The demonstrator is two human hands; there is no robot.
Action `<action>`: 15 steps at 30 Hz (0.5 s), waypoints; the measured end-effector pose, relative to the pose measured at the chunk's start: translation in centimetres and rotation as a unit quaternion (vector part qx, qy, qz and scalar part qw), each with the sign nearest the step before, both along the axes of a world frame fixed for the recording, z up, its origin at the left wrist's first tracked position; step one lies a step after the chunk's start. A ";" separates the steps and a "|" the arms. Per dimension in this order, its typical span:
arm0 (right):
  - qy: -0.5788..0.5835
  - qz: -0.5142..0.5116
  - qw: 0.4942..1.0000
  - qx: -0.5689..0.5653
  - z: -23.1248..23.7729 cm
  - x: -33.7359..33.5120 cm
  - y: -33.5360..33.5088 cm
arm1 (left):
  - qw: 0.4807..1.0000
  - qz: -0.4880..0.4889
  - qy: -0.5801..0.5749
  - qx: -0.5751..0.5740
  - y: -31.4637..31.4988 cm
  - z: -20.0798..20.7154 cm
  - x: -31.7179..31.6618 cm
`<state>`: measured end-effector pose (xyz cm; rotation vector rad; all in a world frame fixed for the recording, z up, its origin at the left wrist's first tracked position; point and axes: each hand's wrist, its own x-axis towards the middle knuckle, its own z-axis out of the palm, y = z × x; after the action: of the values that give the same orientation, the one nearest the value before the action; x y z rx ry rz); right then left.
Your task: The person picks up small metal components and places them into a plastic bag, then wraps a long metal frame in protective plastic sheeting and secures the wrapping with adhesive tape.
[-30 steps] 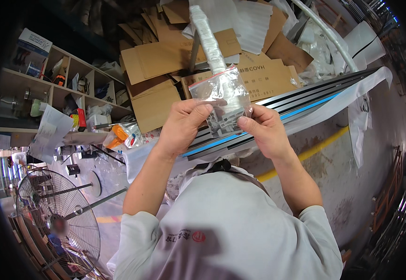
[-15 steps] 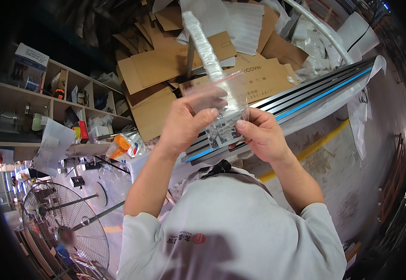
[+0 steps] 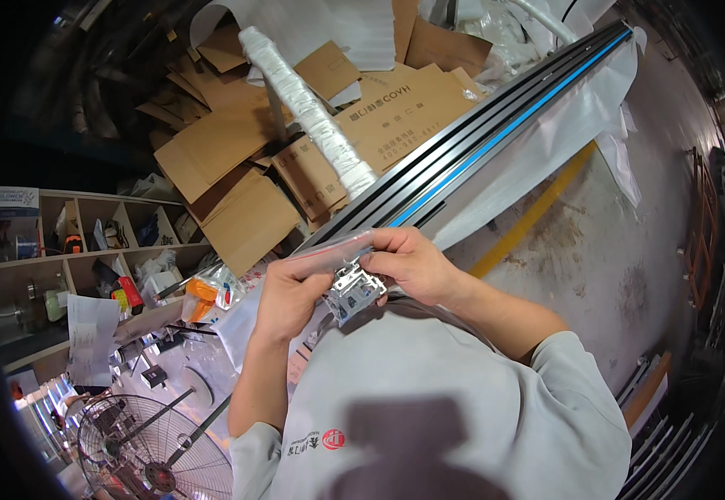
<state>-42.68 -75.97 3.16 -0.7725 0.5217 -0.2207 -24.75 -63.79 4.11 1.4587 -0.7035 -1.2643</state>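
Close to my chest I hold a small clear zip bag [image 3: 333,252] with a red line along its top edge. Shiny metal fittings and some dark small pieces [image 3: 357,292] show inside its lower part. My left hand [image 3: 286,302] is closed on the bag's left side, thumb toward the middle. My right hand [image 3: 417,265] pinches the other side, its thumb next to the metal fittings. Some of the fingers are hidden behind the bag. Just beyond my hands lies a long dark metal profile with a blue strip [image 3: 479,137].
A bench edge with white foam wrap [image 3: 537,142] runs under the profile. Behind it stand a wrapped tube [image 3: 308,112] and piled cardboard [image 3: 246,221]. At left are compartment shelves [image 3: 25,258], an orange-handled tool [image 3: 202,292] and a large wire fan [image 3: 158,442].
Both hands have drawn the bag lower and nearer my chest, and it now hangs tilted with its top edge folded over. My view has shifted to the right.
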 end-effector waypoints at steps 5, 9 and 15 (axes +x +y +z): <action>-0.017 -0.016 0.988 0.151 -2.8 -1.7 0.8 | 0.986 0.038 0.163 -0.002 2.7 -1.0 -1.1; -0.020 -0.037 0.991 0.123 -3.7 -2.5 0.5 | 0.973 0.030 0.228 0.009 3.0 -1.1 -1.2; -0.053 -0.076 0.995 0.033 -3.8 -2.2 -0.2 | 0.976 0.136 0.166 0.028 1.8 -3.4 -2.2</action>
<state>-44.86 -76.13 -0.60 -0.6541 0.4849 -0.3817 -26.91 -62.03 0.68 1.2941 -0.2387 -1.2779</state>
